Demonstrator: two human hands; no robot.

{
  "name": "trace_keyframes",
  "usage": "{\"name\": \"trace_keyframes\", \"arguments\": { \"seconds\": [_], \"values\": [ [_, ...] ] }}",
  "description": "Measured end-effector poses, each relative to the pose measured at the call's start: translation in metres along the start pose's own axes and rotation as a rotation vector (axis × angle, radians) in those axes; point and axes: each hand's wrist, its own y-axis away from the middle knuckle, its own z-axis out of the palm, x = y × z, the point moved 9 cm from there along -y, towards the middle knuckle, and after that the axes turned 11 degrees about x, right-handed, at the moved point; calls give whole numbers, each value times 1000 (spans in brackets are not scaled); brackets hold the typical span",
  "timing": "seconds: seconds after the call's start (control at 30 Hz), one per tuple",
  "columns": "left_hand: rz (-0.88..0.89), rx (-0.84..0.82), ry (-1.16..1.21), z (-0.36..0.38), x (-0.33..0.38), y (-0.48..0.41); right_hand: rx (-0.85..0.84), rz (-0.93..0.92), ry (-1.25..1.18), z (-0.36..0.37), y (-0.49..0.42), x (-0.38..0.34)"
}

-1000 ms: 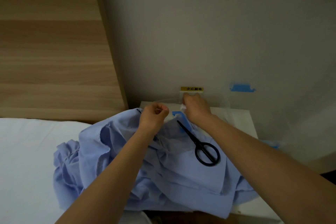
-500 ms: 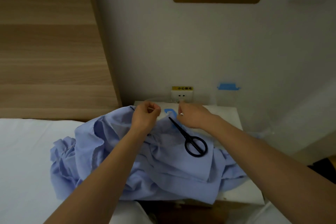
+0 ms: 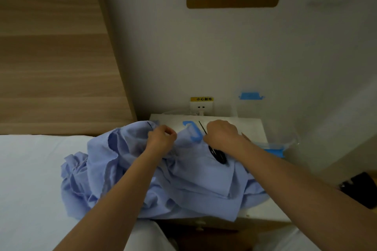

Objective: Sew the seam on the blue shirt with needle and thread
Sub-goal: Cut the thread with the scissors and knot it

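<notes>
The blue shirt [image 3: 193, 185] lay heaped half on the bed [image 3: 30, 169] and half on the tabletop [image 3: 244, 126], its far edge running left to right between my hands. My left hand [image 3: 162, 138] was the nearer one to that edge, touching it, its fingers curled tight around a gathered fold. My right hand [image 3: 221, 134] sat just to the right, apart from the fold. Its fingers were curled too, but I could not tell what they held; a needle or thread would be too fine to show here. The scissors [image 3: 219, 156] lay on the shirt under that wrist, blades pointing away toward the wall. I judged the next stitch would travel leftward, toward the held fold.
</notes>
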Motion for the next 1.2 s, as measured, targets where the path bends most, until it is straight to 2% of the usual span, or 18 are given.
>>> {"name": "trace_keyframes", "arguments": {
  "seconds": [0.1, 0.37, 0.5, 0.6, 0.73, 0.83, 0.9, 1.0, 1.1, 1.2],
  "values": [
    [46, 7, 36, 1, 2, 1, 4, -7, -11, 0, -4, 3],
    [86, -108, 124, 24, 14, -3, 81, 52, 34, 12, -25, 11],
    [88, -47, 170, 12, 15, -4, 113, 73, 1, 8, -30, 14],
    [117, 21, 266, -3, 25, -1, 183, 17, 71, 3, -28, 11],
    [152, 53, 390, -15, 38, 8, 148, -99, 223, 9, -21, 4],
    [165, 44, 477, -21, 45, 15, 157, -126, 182, 4, -14, 1],
    [169, 16, 554, -24, 53, 20, 212, -149, 4, -7, -13, -4],
    [144, -75, 663, -23, 67, 31, 221, -106, -693, -29, -3, -15],
    [162, -133, 727, -23, 81, 45, 62, 53, -1311, -29, 9, -24],
    [239, -89, 683, -27, 88, 57, -71, 106, -1606, -24, 21, -32]
  ]
}}
